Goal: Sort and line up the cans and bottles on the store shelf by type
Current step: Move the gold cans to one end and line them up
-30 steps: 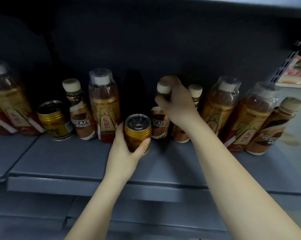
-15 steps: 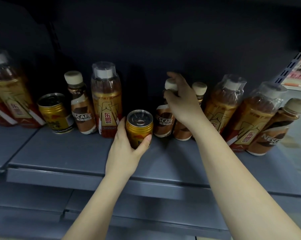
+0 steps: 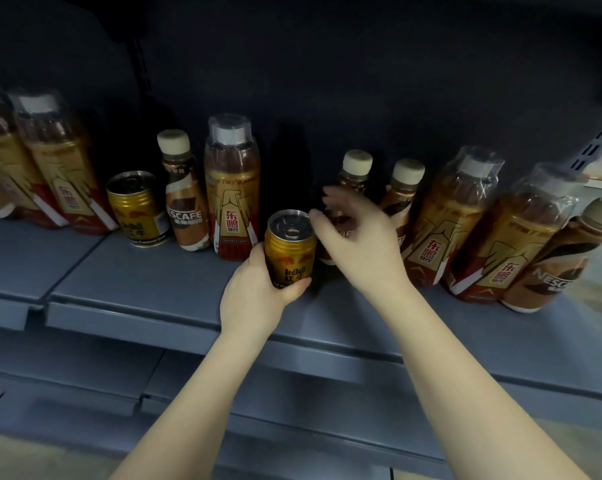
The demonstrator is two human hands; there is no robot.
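On the grey shelf [image 3: 147,289], left hand [image 3: 254,292] grips a gold Red Bull can [image 3: 290,249]; right hand [image 3: 358,244] hovers open-fingered.

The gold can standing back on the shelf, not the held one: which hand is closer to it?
Left. The left hand grips another gold Red Bull can a few bottles to the right of the standing gold can. The right hand hovers farther right, by the brown coffee bottles.

Dim shelf interior, wide-angle view.
Far back panel [image 3: 361,81] near black; light falls from the near side, brightest on the forearms and grey shelf [image 3: 136,292]. Right hand [image 3: 355,244] smeared by motion blur. Bottles at far left [image 3: 1,150] and far right [image 3: 562,258] soft, leaning outward from lens distortion. Faint glare on plastic caps.
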